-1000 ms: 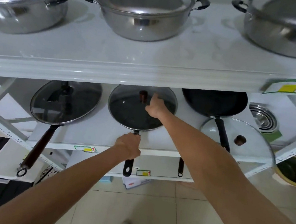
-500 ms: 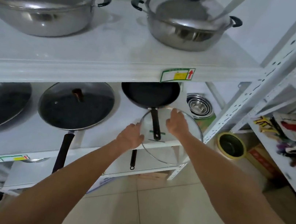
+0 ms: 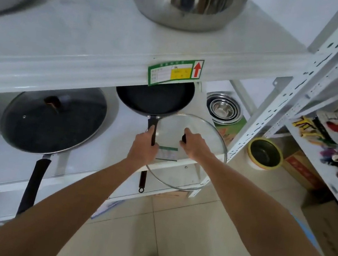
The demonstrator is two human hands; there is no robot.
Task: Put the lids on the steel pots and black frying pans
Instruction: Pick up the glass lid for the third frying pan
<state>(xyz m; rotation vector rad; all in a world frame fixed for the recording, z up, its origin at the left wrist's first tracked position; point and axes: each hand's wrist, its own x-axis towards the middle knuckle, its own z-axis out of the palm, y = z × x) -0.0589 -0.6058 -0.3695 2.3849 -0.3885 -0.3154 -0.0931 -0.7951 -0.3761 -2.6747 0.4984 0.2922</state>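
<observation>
Pinning the uncovered frying pan [image 3: 153,99] by its handle, left hand [image 3: 144,146] steadies it while right hand [image 3: 195,145] grips, apparently, the glass lid [image 3: 206,166] knob for capping.

Upper shelf edge [image 3: 85,67], above the hands: green-bordered label [image 3: 175,71] with yellow field and red up-arrow; its print is too small to read. No other legible text.
</observation>
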